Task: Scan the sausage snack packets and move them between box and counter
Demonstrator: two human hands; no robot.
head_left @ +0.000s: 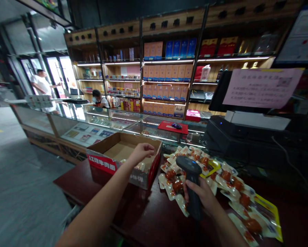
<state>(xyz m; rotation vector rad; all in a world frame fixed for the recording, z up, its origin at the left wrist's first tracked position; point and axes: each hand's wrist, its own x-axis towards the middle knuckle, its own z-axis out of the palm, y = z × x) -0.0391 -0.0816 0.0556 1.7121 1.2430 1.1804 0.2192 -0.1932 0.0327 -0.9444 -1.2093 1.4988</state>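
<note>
Head view shows the right hand closed around a handheld scanner over sealed food packets on the tabletop, the left hand half-open above an open carton, and stocked shelves beyond.

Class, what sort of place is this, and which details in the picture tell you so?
Most likely a retail shop: the right hand holds what looks like a barcode scanner, a glass display counter stands beyond, and lit shelves hold rows of boxed goods.
</note>
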